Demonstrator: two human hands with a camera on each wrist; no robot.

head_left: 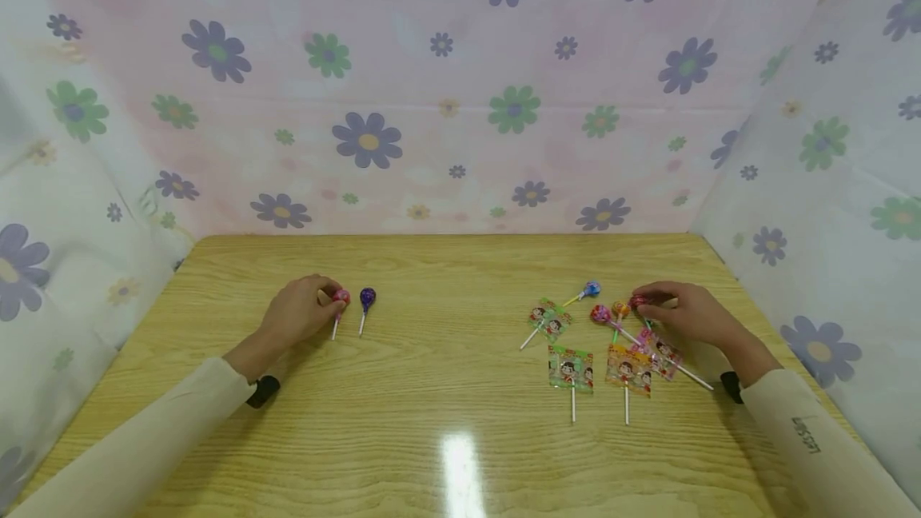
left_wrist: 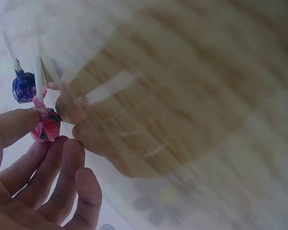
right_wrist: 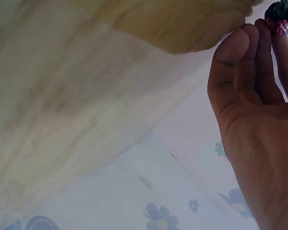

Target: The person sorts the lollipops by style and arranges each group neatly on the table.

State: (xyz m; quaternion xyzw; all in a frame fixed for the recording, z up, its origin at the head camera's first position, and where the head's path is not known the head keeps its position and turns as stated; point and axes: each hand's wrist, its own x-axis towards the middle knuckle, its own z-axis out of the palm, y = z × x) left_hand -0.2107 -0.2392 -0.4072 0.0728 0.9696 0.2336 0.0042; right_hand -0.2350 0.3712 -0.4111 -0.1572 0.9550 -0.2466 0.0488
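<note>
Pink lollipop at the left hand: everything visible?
The pink lollipop has a round head in a shiny pink-red wrapper with green patches, gathered at the neck, and a white stick pointing toward the person. The left hand pinches its head between thumb and fingers, left of the purple lollipop. Cannot tell whether it's lifted.

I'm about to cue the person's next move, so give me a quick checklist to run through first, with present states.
1. Left hand grips the pink lollipop: ok.
2. Purple lollipop lies apart from the left hand: ok.
3. Right hand holds the red lollipop: ok.
4. Orange lollipop free of its neighbours: not ok; the pink-and-red lollipop has its stick across it.
5. The red lollipop lifted off the table: cannot tell.
</note>
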